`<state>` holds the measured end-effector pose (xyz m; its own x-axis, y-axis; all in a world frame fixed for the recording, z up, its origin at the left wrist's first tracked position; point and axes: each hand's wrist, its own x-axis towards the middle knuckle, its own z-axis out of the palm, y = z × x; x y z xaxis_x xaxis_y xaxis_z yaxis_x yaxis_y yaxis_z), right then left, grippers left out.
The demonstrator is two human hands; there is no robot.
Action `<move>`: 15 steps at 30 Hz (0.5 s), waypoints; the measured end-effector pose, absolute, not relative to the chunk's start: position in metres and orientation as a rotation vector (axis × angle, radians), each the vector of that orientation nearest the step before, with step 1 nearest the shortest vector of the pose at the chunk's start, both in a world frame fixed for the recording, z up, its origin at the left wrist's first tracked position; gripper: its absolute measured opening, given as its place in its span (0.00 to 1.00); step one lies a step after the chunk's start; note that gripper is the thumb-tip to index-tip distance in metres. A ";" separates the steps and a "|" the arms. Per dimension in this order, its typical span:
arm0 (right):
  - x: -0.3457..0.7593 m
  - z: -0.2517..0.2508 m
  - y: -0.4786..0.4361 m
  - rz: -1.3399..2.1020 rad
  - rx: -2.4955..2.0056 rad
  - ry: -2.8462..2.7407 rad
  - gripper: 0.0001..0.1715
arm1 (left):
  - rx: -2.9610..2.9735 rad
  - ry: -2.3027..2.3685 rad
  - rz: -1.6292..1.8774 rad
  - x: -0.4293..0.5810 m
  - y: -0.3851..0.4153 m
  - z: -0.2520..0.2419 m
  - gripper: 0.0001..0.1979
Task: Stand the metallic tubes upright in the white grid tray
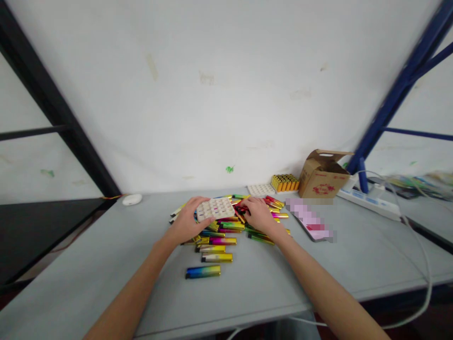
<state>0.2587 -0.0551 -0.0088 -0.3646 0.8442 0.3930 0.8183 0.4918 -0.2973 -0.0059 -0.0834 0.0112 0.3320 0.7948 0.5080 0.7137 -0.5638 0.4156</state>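
My left hand [190, 219] grips a cream tray with a grid of small pockets [216, 209], tilted above a loose pile of shiny lighters. Just right of the tray, my right hand [257, 212] has its fingers curled down onto a red lighter [241, 215] with a black end; the fingertips are partly hidden. Beneath and around both hands, lighters in yellow, green, pink and blue lie in many directions. Nearest the table's front edge are a yellow and white lighter [217, 258] and a blue-green lighter [203, 272].
At the back stand a second cream tray [261, 190] and an upright block of yellow lighters [285, 182]. An open cardboard box [322, 182], a phone [311, 222] and a white power strip [370, 200] with cables are on the right. A white oval object [132, 199] lies back left.
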 end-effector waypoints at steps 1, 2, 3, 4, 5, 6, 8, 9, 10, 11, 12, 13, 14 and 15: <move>0.259 -0.010 -0.055 0.081 -1.343 -2.254 0.20 | 2.480 1.357 1.028 -0.003 -0.086 0.012 0.25; 0.260 -0.011 -0.055 0.096 -1.317 -2.263 0.21 | 2.496 1.306 0.998 -0.001 -0.089 0.012 0.25; 0.260 -0.012 -0.055 0.114 -1.293 -2.266 0.21 | 2.510 1.264 0.960 0.003 -0.092 0.012 0.25; 0.261 -0.013 -0.054 0.132 -1.272 -2.266 0.20 | 2.523 1.233 0.911 0.005 -0.094 0.012 0.26; 0.262 -0.013 -0.054 0.148 -1.257 -2.263 0.19 | 2.532 1.212 0.864 0.008 -0.097 0.012 0.26; 0.263 -0.014 -0.054 0.161 -1.246 -2.255 0.18 | 2.541 1.201 0.820 0.010 -0.098 0.011 0.27; 0.265 -0.014 -0.052 0.182 -1.237 -2.218 0.15 | 2.552 1.200 0.759 0.011 -0.100 0.009 0.29; 0.266 -0.015 -0.050 0.196 -1.234 -2.177 0.15 | 2.556 1.211 0.738 0.011 -0.100 0.007 0.30; 0.267 -0.016 -0.049 0.214 -1.225 -2.113 0.14 | 2.561 1.224 0.719 0.011 -0.099 0.005 0.31; 0.268 -0.016 -0.047 0.235 -1.209 -2.029 0.14 | 2.567 1.238 0.699 0.010 -0.098 0.004 0.32; 0.268 -0.017 -0.045 0.258 -1.188 -1.930 0.13 | 2.575 1.250 0.680 0.009 -0.097 0.002 0.33; 0.269 -0.017 -0.044 0.288 -1.162 -1.830 0.13 | 2.586 1.257 0.663 0.009 -0.096 0.001 0.33; 0.269 -0.017 -0.043 0.333 -1.133 -1.736 0.12 | 2.599 1.260 0.654 0.009 -0.096 0.000 0.33; 0.269 -0.016 -0.043 0.398 -1.100 -1.655 0.12 | 2.611 1.261 0.652 0.010 -0.096 0.000 0.34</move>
<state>0.2693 -0.0431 -0.0165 -0.0157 0.8146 0.5798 0.4618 0.5202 -0.7184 0.0095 -0.0958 -0.0003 0.5472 0.7771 0.3110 0.7032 -0.6283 0.3328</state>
